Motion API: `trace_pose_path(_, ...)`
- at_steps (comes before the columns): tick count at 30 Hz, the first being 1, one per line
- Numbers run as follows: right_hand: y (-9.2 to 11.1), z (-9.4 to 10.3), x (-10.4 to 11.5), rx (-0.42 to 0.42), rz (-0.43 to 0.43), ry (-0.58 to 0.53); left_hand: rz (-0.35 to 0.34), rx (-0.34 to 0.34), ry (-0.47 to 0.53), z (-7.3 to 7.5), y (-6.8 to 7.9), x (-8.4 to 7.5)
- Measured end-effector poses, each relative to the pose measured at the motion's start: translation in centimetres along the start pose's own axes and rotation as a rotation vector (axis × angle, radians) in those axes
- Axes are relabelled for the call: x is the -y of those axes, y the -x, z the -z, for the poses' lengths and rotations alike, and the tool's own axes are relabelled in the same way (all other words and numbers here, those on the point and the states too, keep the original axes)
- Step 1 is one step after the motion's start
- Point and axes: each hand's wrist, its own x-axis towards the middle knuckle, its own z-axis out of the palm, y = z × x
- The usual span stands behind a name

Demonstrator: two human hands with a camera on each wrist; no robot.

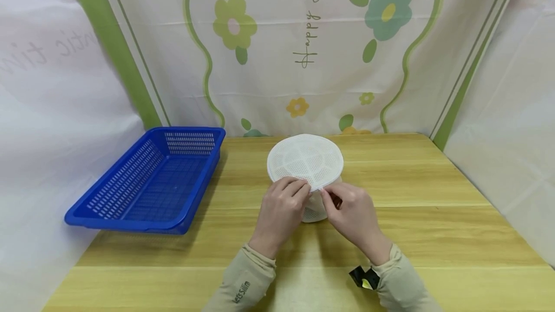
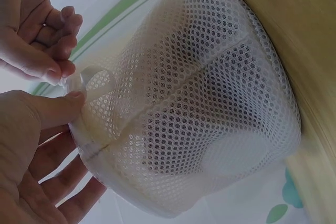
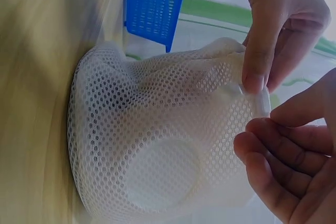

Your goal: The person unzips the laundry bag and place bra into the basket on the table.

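A white mesh laundry bag (image 1: 305, 155), drum-shaped with a round lid, stands upright on the wooden table. My left hand (image 1: 282, 208) pinches the near edge of its rim between thumb and fingers. Beside it, at the same edge, my right hand (image 1: 353, 211) pinches something small at the rim with thumb and forefinger; the fingertips hide what it is. In the right wrist view the bag's mesh side (image 3: 152, 87) sags in folds. A pale round patch (image 3: 163, 174) shows on that side.
A blue plastic basket (image 1: 191, 206) with slotted walls stands on the table (image 1: 412, 196) to the left. Printed fabric (image 1: 277, 37) hangs behind and at both sides. A small black object (image 1: 364, 277) is at the right sleeve's cuff.
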Motion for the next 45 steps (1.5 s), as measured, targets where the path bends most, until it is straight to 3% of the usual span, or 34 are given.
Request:
trace_pose_path(9,0.07,-0.41,0.41,0.011,0.017,-0.079,-0.015,0.01,-0.028,-0.07,0.05,-0.11)
trace_pose_path(45,0.12,0.23,-0.01,-0.048,-0.011,0.027,0.008,0.002,-0.009,0.35,0.01,-0.35)
